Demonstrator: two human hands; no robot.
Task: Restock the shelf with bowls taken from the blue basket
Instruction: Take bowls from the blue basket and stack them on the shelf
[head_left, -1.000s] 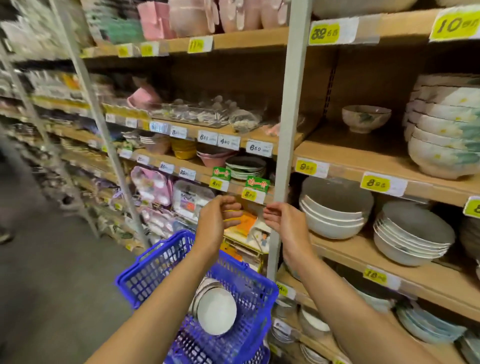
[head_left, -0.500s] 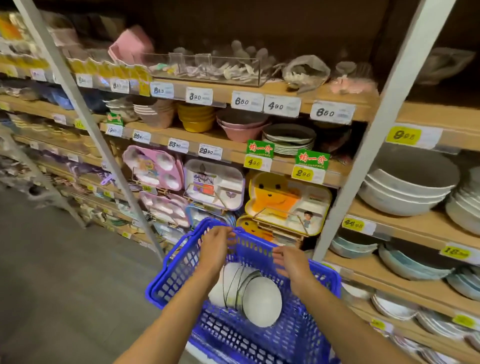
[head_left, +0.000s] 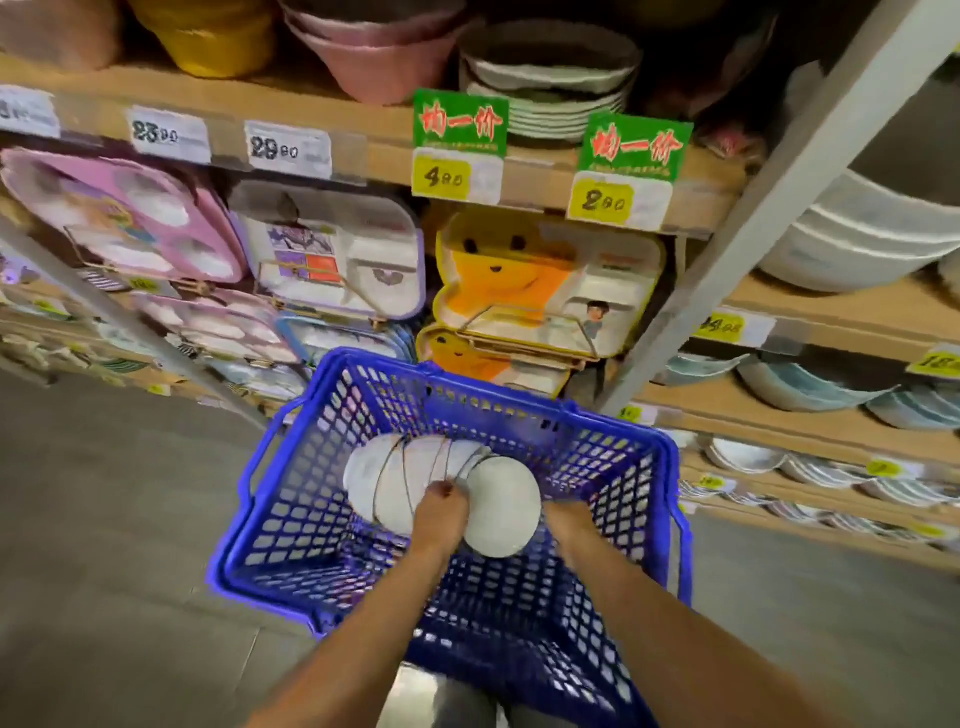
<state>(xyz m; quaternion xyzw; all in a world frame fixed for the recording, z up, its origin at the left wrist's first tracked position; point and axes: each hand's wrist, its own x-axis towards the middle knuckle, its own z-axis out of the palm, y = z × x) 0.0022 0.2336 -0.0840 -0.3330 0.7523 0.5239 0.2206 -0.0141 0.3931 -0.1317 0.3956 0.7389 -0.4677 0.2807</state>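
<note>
Grip status: the left grip (head_left: 441, 512) is lowered into the blue basket (head_left: 322, 457), with its fingertips (head_left: 442, 488) on the stack of white bowls (head_left: 410, 475) at the seam where the nearest bowl (head_left: 501, 506) meets the others. Motion blur prevents telling whether the fingers curl round a rim or only touch it. The right grip (head_left: 567, 519) touches the right edge of the nearest bowl. Its fingers are hidden behind that bowl, so its degree of closure cannot be told. The stack lies on its side on the basket bottom, with thin dark rims showing between the bowls and the nearest bowl's base turned toward the camera. Both forearms enter the basket over its near rim. The basket stands on the grey floor (head_left: 104, 519), just in front of the wooden shelf (head_left: 363, 150). Beyond the far rim, children's divided trays lean upright under that shelf board: a pink tray (head_left: 130, 218) at left, a white tray (head_left: 337, 249) with a purple edge in the middle, and an orange tray (head_left: 519, 270) at right. Green signs (head_left: 460, 122) and price labels (head_left: 288, 148) are fixed to the board's front edge. Pink bowls (head_left: 374, 57), yellow bowls (head_left: 208, 36) and stacked plates (head_left: 550, 88) stand on the board. A grey upright post (head_left: 779, 182) separates this bay from the right-hand bay, which holds large white bowls (head_left: 857, 244) above pale blue bowls (head_left: 810, 384).
</note>
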